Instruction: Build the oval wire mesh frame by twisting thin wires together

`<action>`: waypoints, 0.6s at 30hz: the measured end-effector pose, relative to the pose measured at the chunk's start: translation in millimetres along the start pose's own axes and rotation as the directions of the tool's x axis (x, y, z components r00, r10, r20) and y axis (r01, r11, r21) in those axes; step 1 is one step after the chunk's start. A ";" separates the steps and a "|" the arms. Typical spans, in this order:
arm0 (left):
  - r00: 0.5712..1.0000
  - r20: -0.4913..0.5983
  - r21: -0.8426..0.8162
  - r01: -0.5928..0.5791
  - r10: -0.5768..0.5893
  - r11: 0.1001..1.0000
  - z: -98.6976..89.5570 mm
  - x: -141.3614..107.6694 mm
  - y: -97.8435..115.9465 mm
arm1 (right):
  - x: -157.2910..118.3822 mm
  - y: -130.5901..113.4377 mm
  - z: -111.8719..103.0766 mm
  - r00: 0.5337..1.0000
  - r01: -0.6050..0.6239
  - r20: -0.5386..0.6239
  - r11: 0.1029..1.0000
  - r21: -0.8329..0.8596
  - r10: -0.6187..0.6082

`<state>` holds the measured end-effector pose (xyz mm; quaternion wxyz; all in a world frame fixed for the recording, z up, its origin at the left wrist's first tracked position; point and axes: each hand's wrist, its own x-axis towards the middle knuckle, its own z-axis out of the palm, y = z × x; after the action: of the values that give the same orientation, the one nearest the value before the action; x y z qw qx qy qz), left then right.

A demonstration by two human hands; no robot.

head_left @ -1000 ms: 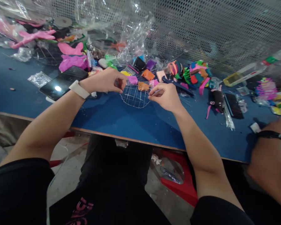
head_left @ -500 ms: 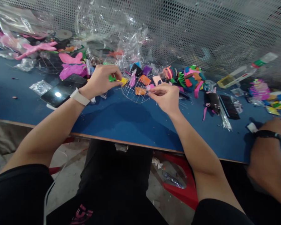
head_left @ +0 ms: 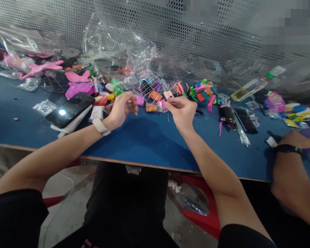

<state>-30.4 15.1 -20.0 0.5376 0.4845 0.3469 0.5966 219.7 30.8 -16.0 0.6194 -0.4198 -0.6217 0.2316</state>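
Observation:
A thin wire mesh (head_left: 145,86) with a rounded rim stands tilted up over small packets of coloured clay. My right hand (head_left: 182,109) is closed in a pinch at its lower right side, seemingly on the wire edge. Close to those fingertips lie a pink packet (head_left: 161,105), an orange-brown packet (head_left: 151,107) and an orange packet (head_left: 155,95). My left hand (head_left: 122,108), with a white band on the wrist, hovers over the table with bent fingers apart and nothing visible in them. Beside it are a white packet (head_left: 96,113) and a red packet (head_left: 100,100).
A phone (head_left: 69,109) lies at the left. Clear plastic bags (head_left: 142,51) heap against the perforated metal panel (head_left: 165,20). At right are a multicoloured clay figure (head_left: 205,91), a black figure (head_left: 227,116), a dark phone (head_left: 245,120), a bottle (head_left: 258,84) and another person's hand (head_left: 290,139).
My left hand has come away from the mesh and clay, moving down and opening. The mesh has swung from lying low to tilting upward beside my right hand, which remains pinched.

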 end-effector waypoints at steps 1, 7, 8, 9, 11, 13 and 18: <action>0.996 0.074 0.004 0.048 -0.048 0.999 6.3 -5.2 -4.1 | -1.1 -0.9 1.5 1.000 0.007 -0.027 1.000 0.006 -0.007; 0.937 0.345 0.069 0.036 -0.058 0.997 23.3 -22.7 -14.6 | -19.8 -10.7 16.2 1.000 -0.028 0.007 0.996 0.080 0.028; 0.938 0.345 0.070 0.017 -0.041 0.997 22.9 -22.8 -14.6 | -23.7 -11.8 18.9 0.999 -0.040 0.032 0.995 0.088 0.038; 0.940 0.340 0.073 0.004 -0.029 0.997 22.2 -22.5 -14.5 | -27.1 -12.6 21.4 0.997 -0.056 0.061 0.994 0.093 0.050; 0.947 0.320 0.086 -0.013 -0.015 0.996 20.8 -22.0 -14.2 | -32.2 -13.2 25.3 0.989 -0.100 0.121 0.990 0.102 0.087; 0.954 0.300 0.113 -0.031 -0.005 0.993 20.4 -22.3 -14.2 | -34.5 -13.3 27.5 0.977 -0.153 0.170 0.981 0.120 0.132; 0.963 0.269 0.125 -0.064 0.029 0.990 22.1 -23.9 -15.2 | -34.3 -15.4 28.5 0.964 -0.206 0.203 0.965 0.163 0.171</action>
<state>-5.9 -7.9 -32.7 0.5318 0.6032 0.2987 0.5140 184.4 1.4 -26.8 0.5692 -0.3950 -0.6103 0.3841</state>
